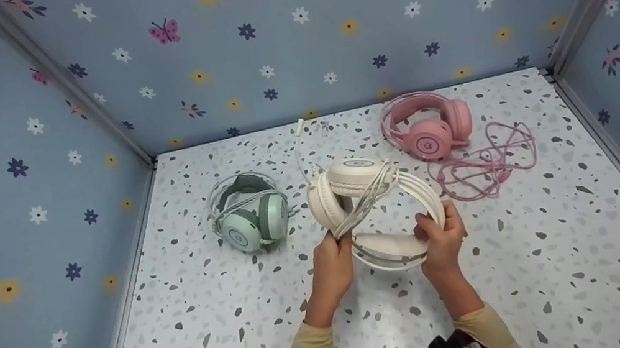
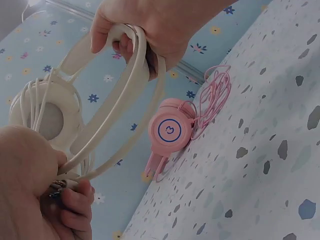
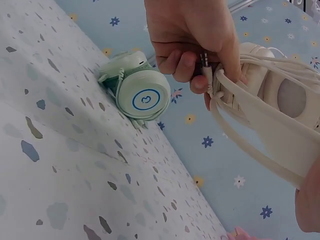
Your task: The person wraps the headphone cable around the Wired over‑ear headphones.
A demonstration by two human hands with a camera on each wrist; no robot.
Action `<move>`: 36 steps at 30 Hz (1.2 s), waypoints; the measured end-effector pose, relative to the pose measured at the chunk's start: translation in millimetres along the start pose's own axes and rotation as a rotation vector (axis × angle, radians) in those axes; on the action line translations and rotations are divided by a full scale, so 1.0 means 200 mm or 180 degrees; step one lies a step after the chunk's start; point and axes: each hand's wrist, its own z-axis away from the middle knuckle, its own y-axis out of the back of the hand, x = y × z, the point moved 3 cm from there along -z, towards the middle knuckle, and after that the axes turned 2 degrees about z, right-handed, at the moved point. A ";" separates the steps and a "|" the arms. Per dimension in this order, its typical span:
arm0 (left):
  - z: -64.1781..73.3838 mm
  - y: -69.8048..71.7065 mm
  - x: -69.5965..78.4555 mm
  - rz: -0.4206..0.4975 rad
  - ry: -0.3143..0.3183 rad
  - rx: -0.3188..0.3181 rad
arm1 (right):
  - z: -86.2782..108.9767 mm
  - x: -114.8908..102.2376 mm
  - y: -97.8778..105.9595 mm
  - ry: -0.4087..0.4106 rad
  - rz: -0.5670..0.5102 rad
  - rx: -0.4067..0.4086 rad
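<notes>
Cream headphones [image 1: 360, 191] are held above the speckled floor, their cable wound across the ear cups. My left hand [image 1: 335, 242] grips the bundled cable strands and the jack plugs [image 3: 206, 62] against one side of the headband. My right hand [image 1: 434, 230] grips the padded headband [image 1: 388, 246] on the other side. The left wrist view shows the right hand [image 2: 131, 36] curled round the headband [image 2: 120, 95] and the left hand [image 2: 70, 192] closed on the cable. In the right wrist view the left hand [image 3: 197, 60] pinches the plugs beside the cream ear cup [image 3: 287, 95].
Green headphones [image 1: 250, 212] lie on the floor to the left, with their cable wound round them. Pink headphones [image 1: 431, 125] lie at the back right, with a loose pink cable [image 1: 488, 163] beside them. Flowered blue walls [image 1: 34, 182] close in three sides.
</notes>
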 end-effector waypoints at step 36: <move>-0.84 0.02 -0.29 -0.0784 0.1422 -0.0080 | 0.19 0.16 0.29 -0.1032 0.3689 -0.1679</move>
